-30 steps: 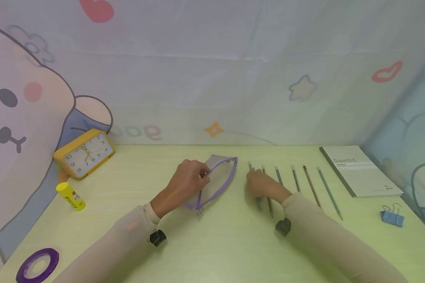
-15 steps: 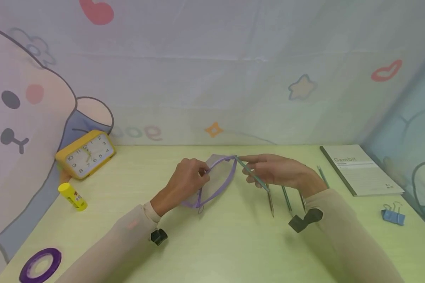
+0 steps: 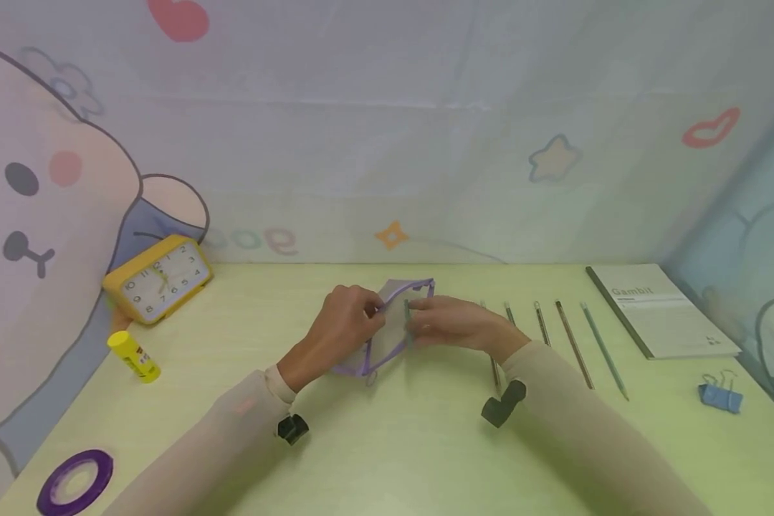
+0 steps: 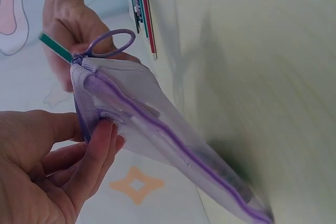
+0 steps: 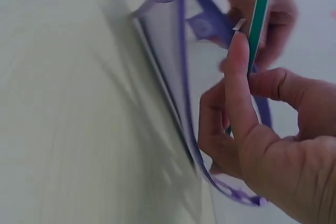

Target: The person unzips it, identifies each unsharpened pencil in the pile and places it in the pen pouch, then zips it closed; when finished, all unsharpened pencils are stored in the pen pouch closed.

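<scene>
My left hand (image 3: 342, 322) pinches the rim of a translucent zip pouch (image 4: 152, 114) with purple edging, whose mouth gapes. A ring pull hangs at one corner of it. Between the thumb and fingers of my right hand (image 3: 461, 326) is a green pencil (image 5: 257, 30), at the pouch's opening. In the left wrist view the pencil's green end (image 4: 55, 46) sticks out past the zip corner; its other end is hidden by the hand and pouch. Several more pencils (image 3: 574, 344) lie in a row on the table, right of the pouch, partly behind my right forearm.
A notebook (image 3: 667, 312) and a blue binder clip (image 3: 720, 397) lie at the right. Along the left are a yellow clock (image 3: 161, 279), a yellow glue stick (image 3: 134, 356) and a purple tape roll (image 3: 76, 481). A printed cloth hangs behind the table.
My right hand has picked up the leftmost pencil from the row, turned it and carried it left to the pouch's mouth. My left hand stays on the rim.
</scene>
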`<state>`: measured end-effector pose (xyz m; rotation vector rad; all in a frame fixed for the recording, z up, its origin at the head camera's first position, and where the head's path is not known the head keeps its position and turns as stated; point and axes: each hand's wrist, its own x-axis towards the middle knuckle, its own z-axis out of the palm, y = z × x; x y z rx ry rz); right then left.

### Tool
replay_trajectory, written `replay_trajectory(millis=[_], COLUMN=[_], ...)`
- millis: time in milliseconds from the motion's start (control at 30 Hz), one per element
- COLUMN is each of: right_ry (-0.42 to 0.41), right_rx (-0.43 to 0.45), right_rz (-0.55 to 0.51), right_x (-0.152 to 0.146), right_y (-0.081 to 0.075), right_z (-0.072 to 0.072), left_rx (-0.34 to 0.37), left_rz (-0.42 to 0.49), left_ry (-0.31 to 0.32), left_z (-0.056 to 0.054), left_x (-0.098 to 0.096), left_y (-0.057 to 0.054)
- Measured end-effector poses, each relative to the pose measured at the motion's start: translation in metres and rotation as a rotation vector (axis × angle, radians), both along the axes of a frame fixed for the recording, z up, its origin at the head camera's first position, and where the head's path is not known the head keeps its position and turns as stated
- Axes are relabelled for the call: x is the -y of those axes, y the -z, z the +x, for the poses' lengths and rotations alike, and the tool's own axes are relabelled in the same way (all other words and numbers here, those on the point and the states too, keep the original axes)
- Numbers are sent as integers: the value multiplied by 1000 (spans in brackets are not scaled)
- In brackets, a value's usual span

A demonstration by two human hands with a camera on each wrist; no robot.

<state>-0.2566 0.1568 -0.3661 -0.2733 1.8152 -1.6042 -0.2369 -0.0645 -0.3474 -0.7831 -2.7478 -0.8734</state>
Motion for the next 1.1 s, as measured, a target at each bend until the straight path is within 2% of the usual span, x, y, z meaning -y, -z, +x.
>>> replay_trajectory(millis=[200, 267, 433, 500, 567, 667, 733, 800, 867, 933, 1000, 1100], right_ry=[-40, -25, 64, 102, 117, 45, -28, -119, -189, -222, -206, -115], right_rx=[-196, -242, -265, -285, -348, -473, -514, -489, -410, -311, -225, -157], right_rz=[68, 102, 270, 318, 365, 366, 352, 313, 259, 194, 122, 23], right_x=[28, 34, 40, 39, 38, 33, 29, 27, 28, 32, 38, 44], right_y=[10, 10, 4, -1, -8, -19, -25, -26, -22, -12, -1, 11], right_z=[-8, -7, -3, 3, 13, 31, 42, 50, 56, 59, 62, 64], left_rx=[-3, 0, -10, -21, -24, -15, -5, -2, 9, 10, 8, 1], left_rz=[2, 4, 3, 7, 5, -7, -12, -16, -18, -22, -28, -29], left_ry=[4, 11, 22, 18, 13, 6, 0, -9, -18, -24, -22, -13], left_z=[-1, -1, -2, -2, -2, -2, -2, -2, -2, -2, -1, -1], left_x=[1, 1, 2, 2, 3, 4, 4, 4, 4, 4, 4, 5], left_y=[-1, -1, -2, -4, -5, -6, -6, -6, -6, -5, -4, -3])
